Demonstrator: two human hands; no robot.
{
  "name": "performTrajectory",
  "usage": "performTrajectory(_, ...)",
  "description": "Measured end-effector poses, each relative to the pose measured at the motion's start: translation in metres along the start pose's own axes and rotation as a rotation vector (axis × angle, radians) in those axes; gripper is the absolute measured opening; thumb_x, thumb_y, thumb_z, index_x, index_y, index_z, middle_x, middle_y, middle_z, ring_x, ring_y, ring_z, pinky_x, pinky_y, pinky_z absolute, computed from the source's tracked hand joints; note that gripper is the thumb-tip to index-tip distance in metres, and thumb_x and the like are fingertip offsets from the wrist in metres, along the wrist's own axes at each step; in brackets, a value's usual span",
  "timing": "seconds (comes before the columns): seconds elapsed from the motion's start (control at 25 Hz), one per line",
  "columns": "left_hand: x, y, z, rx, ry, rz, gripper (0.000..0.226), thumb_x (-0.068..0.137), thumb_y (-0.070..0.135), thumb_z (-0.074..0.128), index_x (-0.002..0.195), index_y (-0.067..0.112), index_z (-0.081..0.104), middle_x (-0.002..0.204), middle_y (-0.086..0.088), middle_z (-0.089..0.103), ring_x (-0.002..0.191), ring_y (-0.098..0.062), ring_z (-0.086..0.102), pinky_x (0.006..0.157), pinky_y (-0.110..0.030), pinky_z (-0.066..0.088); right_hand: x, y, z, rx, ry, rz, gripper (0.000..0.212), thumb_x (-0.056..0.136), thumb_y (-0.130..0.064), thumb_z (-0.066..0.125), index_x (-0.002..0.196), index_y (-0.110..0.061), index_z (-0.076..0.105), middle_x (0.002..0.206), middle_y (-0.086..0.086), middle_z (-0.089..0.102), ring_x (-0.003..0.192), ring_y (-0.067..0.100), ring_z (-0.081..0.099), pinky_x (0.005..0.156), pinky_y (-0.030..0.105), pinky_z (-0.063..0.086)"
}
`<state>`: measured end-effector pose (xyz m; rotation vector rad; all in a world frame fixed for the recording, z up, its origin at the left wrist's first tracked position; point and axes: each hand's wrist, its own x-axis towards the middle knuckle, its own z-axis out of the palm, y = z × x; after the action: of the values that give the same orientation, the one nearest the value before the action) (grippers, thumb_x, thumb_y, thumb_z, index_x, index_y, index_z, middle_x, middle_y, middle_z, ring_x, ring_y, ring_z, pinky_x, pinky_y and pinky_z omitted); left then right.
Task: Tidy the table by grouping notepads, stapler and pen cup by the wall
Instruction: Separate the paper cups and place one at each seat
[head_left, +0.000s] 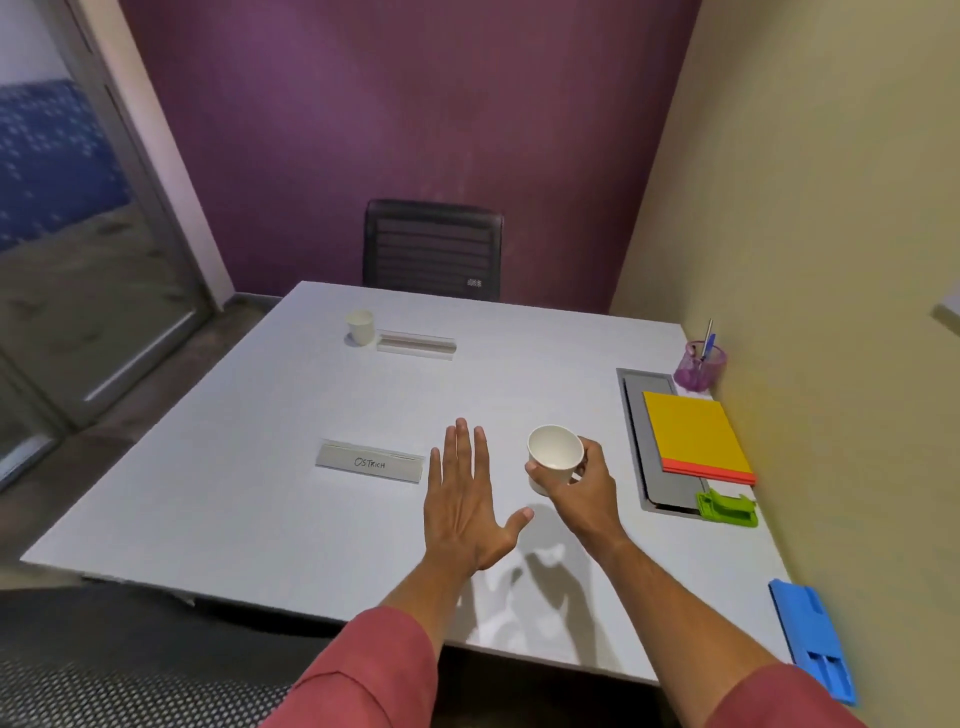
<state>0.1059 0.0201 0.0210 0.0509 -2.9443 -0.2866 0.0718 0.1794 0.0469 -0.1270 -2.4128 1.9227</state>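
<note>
Against the right wall stands a purple mesh pen cup (700, 368) with pens in it. Just in front of it lies a yellow notepad (693, 431) stacked on an orange one (711, 472), and a green stapler (726, 510) sits in front of those. My right hand (584, 486) is shut on a white paper cup (555, 457), tilted and held just above the table, left of the notepads. My left hand (465, 499) hovers flat and open over the table, fingers spread, beside the cup.
A name card reading OSTRICH (370, 462) lies left of my left hand. A second paper cup (360, 327) and a clear card holder (416, 344) sit at the far side. A grey cable hatch (638, 415) lies under the notepads. A blue object (810, 639) rests at the near right corner. A black chair (434, 249) faces me.
</note>
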Motion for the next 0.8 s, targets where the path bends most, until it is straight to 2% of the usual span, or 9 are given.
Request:
performTrajectory(0.12,0.01,-0.014,0.012,0.036,-0.011,-0.091,0.117,0.076,0.082,0.03,0.151,0.012,-0.026,0.16,-0.014,-0.03,0.149,-0.028,-0.028,0.124,-0.048,-0.008,0.032,0.008,0.02,-0.013,-0.117,-0.005,0.057,0.07,-0.037,0.083,0.115,-0.031,0.049,0.105,-0.021,0.059,0.099,-0.003,0.056,0.071,0.012,0.041)
performTrajectory(0.28,0.018,-0.028,0.026,0.062,-0.017,-0.234,0.116,0.077,0.084,0.029,0.152,0.012,-0.023,0.161,-0.013,-0.027,0.149,-0.028,-0.026,0.124,-0.048,-0.007,0.07,0.023,0.046,-0.022,-0.291,-0.014,0.058,0.071,-0.035,0.084,0.116,-0.029,0.048,0.105,-0.02,0.058,0.099,-0.001,0.057,0.063,0.011,0.045)
performTrajectory(0.48,0.027,-0.04,0.036,0.119,-0.049,-0.389,0.116,0.078,0.085,0.027,0.151,0.011,-0.025,0.161,-0.013,-0.028,0.149,-0.029,-0.025,0.124,-0.047,-0.008,0.103,0.042,0.078,-0.064,-0.471,-0.032,0.061,0.068,-0.034,0.086,0.115,-0.028,0.047,0.106,-0.016,0.059,0.098,0.006,0.059,0.078,0.017,0.045)
performTrajectory(0.56,0.028,-0.044,0.037,0.137,-0.07,-0.428,0.117,0.078,0.084,0.028,0.151,0.01,-0.026,0.16,-0.013,-0.03,0.149,-0.029,-0.027,0.124,-0.048,-0.008,0.11,0.049,0.087,-0.085,-0.517,-0.038,0.062,0.067,-0.035,0.087,0.115,-0.028,0.047,0.106,-0.015,0.059,0.099,0.009,0.059,0.081,0.019,0.046)
performTrajectory(0.72,0.032,-0.054,0.045,0.153,-0.087,-0.479,0.117,0.077,0.084,0.029,0.15,0.011,-0.028,0.159,-0.013,-0.033,0.148,-0.029,-0.03,0.124,-0.049,-0.008,0.121,0.065,0.105,-0.115,-0.586,-0.042,0.063,0.067,-0.037,0.087,0.114,-0.029,0.046,0.105,-0.019,0.058,0.098,0.01,0.059,0.075,0.012,0.044)
performTrajectory(0.8,0.032,-0.059,0.051,0.159,-0.094,-0.492,0.117,0.076,0.086,0.026,0.15,0.013,-0.029,0.16,-0.013,-0.031,0.148,-0.028,-0.029,0.124,-0.049,-0.009,0.123,0.074,0.116,-0.129,-0.61,-0.03,0.063,0.067,-0.034,0.086,0.116,-0.028,0.046,0.105,-0.017,0.059,0.099,0.012,0.06,0.075,0.013,0.044)
